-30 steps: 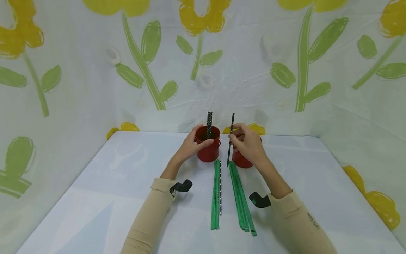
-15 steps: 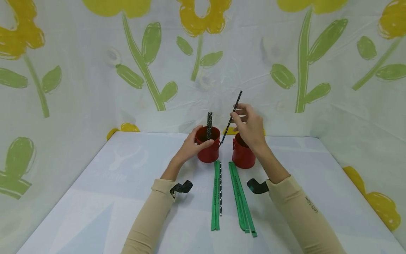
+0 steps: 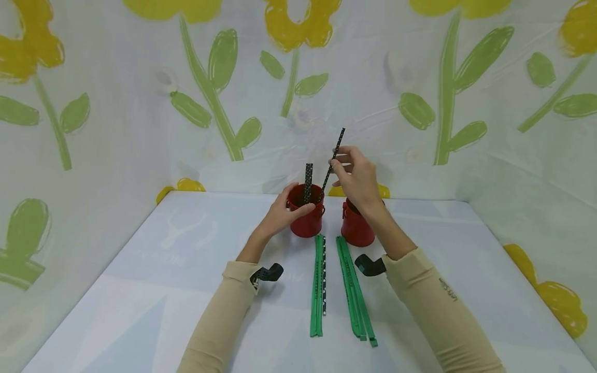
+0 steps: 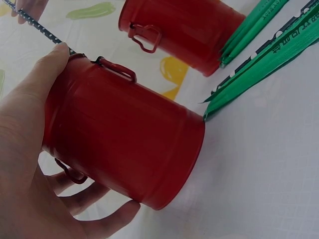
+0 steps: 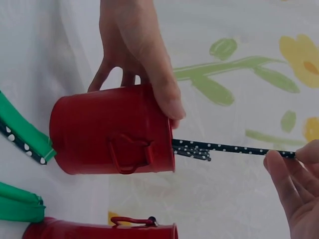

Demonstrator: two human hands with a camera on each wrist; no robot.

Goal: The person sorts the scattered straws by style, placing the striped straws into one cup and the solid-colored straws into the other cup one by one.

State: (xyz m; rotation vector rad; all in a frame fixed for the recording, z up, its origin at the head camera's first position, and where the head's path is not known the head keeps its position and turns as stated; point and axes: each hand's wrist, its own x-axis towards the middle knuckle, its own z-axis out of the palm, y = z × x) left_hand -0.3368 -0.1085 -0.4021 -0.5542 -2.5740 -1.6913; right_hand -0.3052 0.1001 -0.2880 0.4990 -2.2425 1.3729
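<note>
My left hand grips the left red bucket, thumb at the rim and fingers around the far side, as the left wrist view shows. Dark dotted straws stand upright in this bucket. Between thumb and fingertips, my right hand pinches another slim black straw with white dots. This straw slants down to the left, its lower end inside the left bucket's mouth, beside the other straws. Its tip is hidden within the bucket. A second red bucket stands to the right, below my right hand and wrist.
In front of the left bucket lie a green strip with printed marks and a dotted straw. More green strips lie in front of the right bucket. Behind the table rises a flower-printed cloth.
My right hand has lifted the straw from near the right bucket, then carried it left until its lower end entered the left bucket. The left hand and its bucket have stayed put.
</note>
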